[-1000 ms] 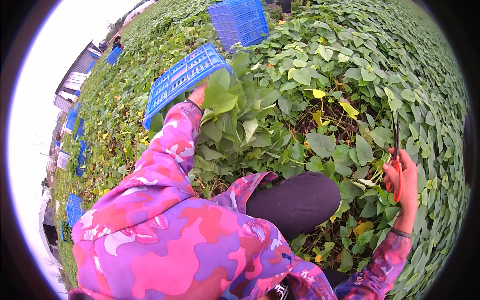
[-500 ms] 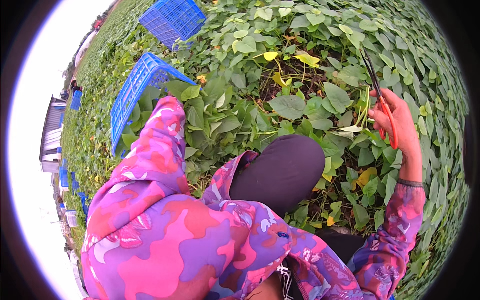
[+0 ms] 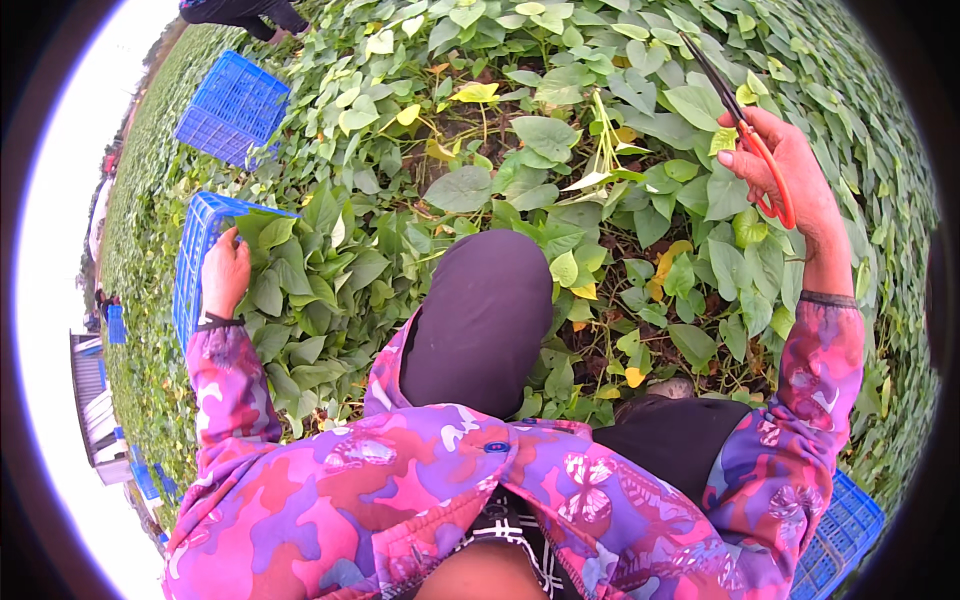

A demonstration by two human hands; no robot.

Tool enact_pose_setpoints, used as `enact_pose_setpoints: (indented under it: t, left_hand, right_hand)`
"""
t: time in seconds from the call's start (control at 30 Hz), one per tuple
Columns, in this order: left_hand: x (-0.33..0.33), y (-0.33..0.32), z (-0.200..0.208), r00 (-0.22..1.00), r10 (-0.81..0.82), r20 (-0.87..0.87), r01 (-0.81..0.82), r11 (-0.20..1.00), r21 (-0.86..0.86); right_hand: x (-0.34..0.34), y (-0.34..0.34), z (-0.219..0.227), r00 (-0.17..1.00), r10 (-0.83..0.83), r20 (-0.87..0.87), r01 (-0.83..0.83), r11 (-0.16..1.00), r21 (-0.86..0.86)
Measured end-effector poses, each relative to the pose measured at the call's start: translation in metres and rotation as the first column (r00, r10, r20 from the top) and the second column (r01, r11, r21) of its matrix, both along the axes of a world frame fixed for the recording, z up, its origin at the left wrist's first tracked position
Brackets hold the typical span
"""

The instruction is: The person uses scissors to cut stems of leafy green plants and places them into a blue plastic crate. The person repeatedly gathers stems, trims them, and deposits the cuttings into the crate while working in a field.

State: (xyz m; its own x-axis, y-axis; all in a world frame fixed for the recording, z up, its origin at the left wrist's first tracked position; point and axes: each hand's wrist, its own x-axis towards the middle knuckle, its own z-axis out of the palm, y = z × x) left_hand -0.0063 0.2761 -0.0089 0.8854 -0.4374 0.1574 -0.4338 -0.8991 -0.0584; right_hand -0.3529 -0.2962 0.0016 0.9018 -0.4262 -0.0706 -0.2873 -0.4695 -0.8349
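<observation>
My right hand (image 3: 790,180) holds red-handled scissors (image 3: 745,130), blades closed and pointing up and left over green vine leaves (image 3: 540,130). My left hand (image 3: 226,272) rests on cut leafy stems (image 3: 300,260) heaped in a blue plastic crate (image 3: 192,260) at my left; whether it grips any I cannot tell. Both arms wear pink and purple patterned sleeves. My dark-trousered knee (image 3: 480,310) sits between them.
A second blue crate (image 3: 232,108) lies further off at upper left, with another person (image 3: 245,12) in dark clothes beyond it. A blue crate (image 3: 840,530) is at lower right. More blue crates (image 3: 118,325) dot the field's left edge.
My left hand has come down onto the leaves in the near crate. My right hand with the scissors has risen toward the upper right. The view has tilted downward.
</observation>
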Motion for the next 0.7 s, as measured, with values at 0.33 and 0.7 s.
enact_pose_setpoints:
  t: [0.33, 0.7]
  left_hand:
    - [-0.133, -0.329, 0.010, 0.317, -0.940, -0.124, 0.905, 0.339, -0.257]
    - [0.039, -0.390, -0.137, 0.816, -0.105, -0.568, 0.552, -0.151, 0.820]
  right_hand:
    - [-0.215, 0.067, -0.087, 0.772, -0.616, -0.156, 0.632, 0.717, 0.296]
    - [-0.353, 0.205, -0.127, 0.382, -0.909, -0.166, 0.742, 0.195, 0.641]
